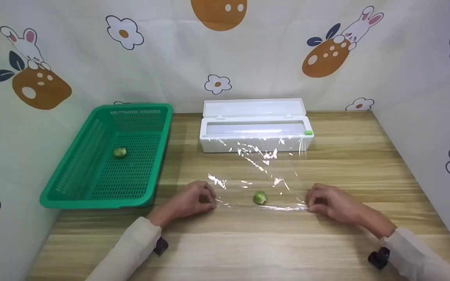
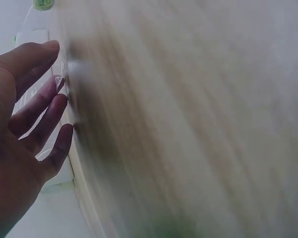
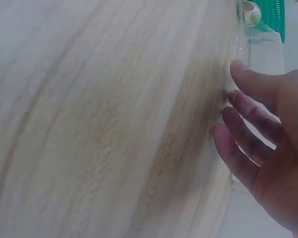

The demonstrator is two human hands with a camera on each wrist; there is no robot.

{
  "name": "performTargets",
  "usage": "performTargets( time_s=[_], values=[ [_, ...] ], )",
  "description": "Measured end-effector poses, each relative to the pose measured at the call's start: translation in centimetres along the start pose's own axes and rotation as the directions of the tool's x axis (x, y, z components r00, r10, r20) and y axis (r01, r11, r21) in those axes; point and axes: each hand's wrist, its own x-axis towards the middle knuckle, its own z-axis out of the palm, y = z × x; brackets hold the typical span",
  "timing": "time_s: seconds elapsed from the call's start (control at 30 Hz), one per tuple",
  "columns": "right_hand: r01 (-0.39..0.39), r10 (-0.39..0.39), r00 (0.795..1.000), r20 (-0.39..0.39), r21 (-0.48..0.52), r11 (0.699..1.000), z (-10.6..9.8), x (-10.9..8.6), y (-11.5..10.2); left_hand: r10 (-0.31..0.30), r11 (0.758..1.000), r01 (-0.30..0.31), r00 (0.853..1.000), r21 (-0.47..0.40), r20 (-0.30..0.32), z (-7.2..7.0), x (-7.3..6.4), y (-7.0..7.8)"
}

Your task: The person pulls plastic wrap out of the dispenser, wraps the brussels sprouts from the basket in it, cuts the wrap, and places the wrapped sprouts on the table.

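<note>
A clear sheet of plastic wrap [image 1: 248,175] stretches from the white wrap box toward the front of the table. At its front left corner is my left hand [image 1: 193,199], thumb apart from the loosely bent fingers. A bit of film shows at the index fingertip in the left wrist view. My right hand [image 1: 332,203] is at the front right corner, its fingertips at the film edge and a gap between thumb and index finger [image 3: 256,111]. Between the hands, near the film's front edge, sits a green Brussels sprout [image 1: 260,198].
The white wrap box [image 1: 254,144] stands at the back with its lid [image 1: 254,107] raised and a green slider at its right end. To the left is a green plastic basket [image 1: 156,168] holding another Brussels sprout [image 1: 120,152]. A printed curtain [image 1: 170,58] encloses the table.
</note>
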Motion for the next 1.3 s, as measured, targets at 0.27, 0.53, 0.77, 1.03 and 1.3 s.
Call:
performTargets(
  time_s=[0.27, 0.53, 0.77, 1.03, 1.3],
  values=[
    [-0.131, 0.131, 0.991, 0.006, 0.006, 0.991, -0.7, 0.3, -0.4, -0.106, 0.981, 0.106, 0.994, -0.16, 0.008, -0.6, 0.2, 0.4],
    [-0.199, 0.2, 0.979, -0.022, 0.036, 0.979, -1.1, 1.1, -0.6, -0.213, 0.936, 0.184, 0.975, -0.302, -0.067, -0.7, 0.6, 0.1],
    [-0.293, 0.299, 0.953, -0.039, 0.113, 0.949, -1.1, 2.0, -0.3, -0.367, 0.843, 0.274, 0.922, -0.462, -0.125, -0.8, 1.4, -0.6],
    [-0.386, 0.407, 0.909, -0.086, 0.194, 0.902, -1.2, 3.2, 0.0, -0.477, 0.791, 0.325, 0.859, -0.519, -0.188, -0.8, 2.6, -0.7],
    [-0.411, 0.412, 0.881, -0.23, 0.055, 0.91, -1.7, 4.7, 0.5, -0.586, 0.734, 0.397, 0.781, -0.551, -0.218, -1.1, 4.0, -0.6]
  ],
)
